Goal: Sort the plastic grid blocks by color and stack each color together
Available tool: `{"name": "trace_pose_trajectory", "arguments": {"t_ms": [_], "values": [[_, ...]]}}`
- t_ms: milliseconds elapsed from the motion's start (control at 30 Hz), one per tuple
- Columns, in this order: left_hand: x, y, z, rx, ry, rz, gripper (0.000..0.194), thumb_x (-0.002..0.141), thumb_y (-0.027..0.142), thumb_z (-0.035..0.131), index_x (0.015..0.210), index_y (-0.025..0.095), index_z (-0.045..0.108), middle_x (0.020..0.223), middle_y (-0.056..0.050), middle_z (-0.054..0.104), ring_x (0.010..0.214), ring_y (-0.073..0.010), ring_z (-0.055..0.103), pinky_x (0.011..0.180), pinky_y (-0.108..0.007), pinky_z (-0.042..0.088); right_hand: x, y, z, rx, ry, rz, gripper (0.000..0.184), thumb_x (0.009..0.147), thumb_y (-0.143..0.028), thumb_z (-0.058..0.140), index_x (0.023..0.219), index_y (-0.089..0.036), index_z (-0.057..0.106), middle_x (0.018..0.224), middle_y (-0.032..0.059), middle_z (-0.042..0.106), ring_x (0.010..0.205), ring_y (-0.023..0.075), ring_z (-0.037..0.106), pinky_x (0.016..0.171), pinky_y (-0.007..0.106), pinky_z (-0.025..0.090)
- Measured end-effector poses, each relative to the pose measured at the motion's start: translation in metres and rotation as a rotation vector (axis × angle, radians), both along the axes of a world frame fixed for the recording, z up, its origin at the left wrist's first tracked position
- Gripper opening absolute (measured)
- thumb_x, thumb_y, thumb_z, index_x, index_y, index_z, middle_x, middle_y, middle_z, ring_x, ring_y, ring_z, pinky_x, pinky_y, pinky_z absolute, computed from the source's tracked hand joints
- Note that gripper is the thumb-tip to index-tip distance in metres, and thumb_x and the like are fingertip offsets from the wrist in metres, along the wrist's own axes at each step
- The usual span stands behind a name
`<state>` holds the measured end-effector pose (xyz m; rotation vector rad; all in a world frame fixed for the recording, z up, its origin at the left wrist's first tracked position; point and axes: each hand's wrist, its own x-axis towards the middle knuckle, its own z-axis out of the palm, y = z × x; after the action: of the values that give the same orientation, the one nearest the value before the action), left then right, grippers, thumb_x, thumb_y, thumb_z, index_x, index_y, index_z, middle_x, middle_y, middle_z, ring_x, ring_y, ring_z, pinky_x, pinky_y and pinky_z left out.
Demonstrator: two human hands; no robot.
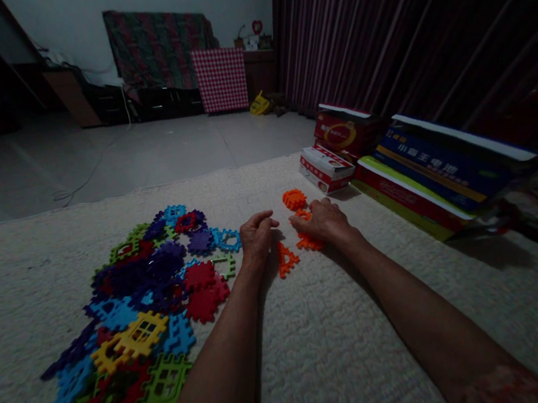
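My right hand (326,221) lies over the orange interlocking plastic pieces (309,242), its thumb and bent fingers closed on one of them. A round orange piece (293,198) lies just beyond its fingers. Nearer to me, a triangular orange piece (287,261) with an opening rests on the mat, between my two hands. My left hand (256,235) hovers or rests to the left of the orange pieces, fingers loosely bent and apart, with nothing visible in it. A light blue frame piece (227,239) is close by its left side.
A spread pile of toothed pieces in red, purple, yellow, green and blue (153,272) covers the left of the pale quilted mat (317,356). A small white-and-red box (327,169), a red box (344,131) and a large blue box (440,166) stand at right.
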<state>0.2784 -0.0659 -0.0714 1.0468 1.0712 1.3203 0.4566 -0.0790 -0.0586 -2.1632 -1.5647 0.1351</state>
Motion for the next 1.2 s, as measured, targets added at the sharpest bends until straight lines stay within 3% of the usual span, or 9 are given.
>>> {"name": "trace_pose_trajectory", "arguments": {"t_ms": [133, 300, 433, 533, 1033, 1200], "values": [[-0.001, -0.001, 0.003, -0.01, 0.018, -0.005, 0.035, 0.061, 0.025, 0.062, 0.091, 0.015, 0.077, 0.067, -0.002, 0.07, 0.053, -0.0099, 0.053, 0.055, -0.022, 0.041, -0.013, 0.003, -0.003, -0.018, 0.009, 0.005, 0.059, 0.066, -0.064, 0.074, 0.103, -0.019, 0.064, 0.119, 0.0211, 0.058, 0.123, 0.0438, 0.051, 0.099, 0.063, 0.043], [0.0, -0.002, 0.004, -0.014, 0.008, -0.006, 0.036, 0.061, 0.025, 0.061, 0.092, 0.015, 0.076, 0.068, -0.002, 0.07, 0.052, -0.01, 0.054, 0.054, -0.022, 0.042, -0.012, 0.002, 0.002, -0.058, 0.025, -0.011, 0.051, 0.065, -0.048, 0.075, 0.104, -0.018, 0.063, 0.117, 0.0209, 0.058, 0.117, 0.0427, 0.055, 0.096, 0.057, 0.047], [0.0, 0.0, 0.001, -0.026, 0.004, -0.02, 0.038, 0.061, 0.026, 0.061, 0.094, 0.015, 0.076, 0.07, -0.002, 0.07, 0.053, -0.011, 0.056, 0.055, -0.023, 0.044, -0.004, 0.003, 0.003, 0.091, 0.036, -0.023, 0.056, 0.066, -0.049, 0.074, 0.111, -0.02, 0.058, 0.116, 0.0131, 0.058, 0.113, 0.0331, 0.058, 0.098, 0.047, 0.048], [0.0, 0.0, 0.001, -0.025, 0.009, -0.015, 0.037, 0.061, 0.027, 0.061, 0.093, 0.015, 0.076, 0.069, -0.002, 0.07, 0.052, -0.0107, 0.056, 0.054, -0.023, 0.043, -0.005, 0.003, 0.0, 0.16, 0.014, -0.038, 0.058, 0.071, -0.049, 0.071, 0.117, -0.019, 0.054, 0.123, 0.0143, 0.055, 0.118, 0.032, 0.055, 0.1, 0.045, 0.047], [0.0, -0.002, 0.004, -0.018, 0.013, -0.005, 0.034, 0.062, 0.024, 0.062, 0.091, 0.015, 0.076, 0.067, -0.002, 0.07, 0.051, -0.01, 0.054, 0.053, -0.022, 0.041, -0.023, 0.007, 0.006, 0.083, -0.029, -0.057, 0.058, 0.072, -0.047, 0.073, 0.116, -0.016, 0.051, 0.128, 0.0193, 0.052, 0.121, 0.0385, 0.052, 0.099, 0.052, 0.045], [0.0, -0.003, 0.005, -0.034, -0.011, -0.007, 0.034, 0.062, 0.024, 0.061, 0.091, 0.014, 0.076, 0.066, -0.002, 0.069, 0.05, -0.0104, 0.055, 0.052, -0.023, 0.043, -0.016, 0.01, 0.0, 0.164, 0.006, -0.031, 0.064, 0.067, -0.049, 0.077, 0.117, -0.019, 0.05, 0.128, 0.0177, 0.052, 0.119, 0.0366, 0.052, 0.098, 0.051, 0.046]]}}
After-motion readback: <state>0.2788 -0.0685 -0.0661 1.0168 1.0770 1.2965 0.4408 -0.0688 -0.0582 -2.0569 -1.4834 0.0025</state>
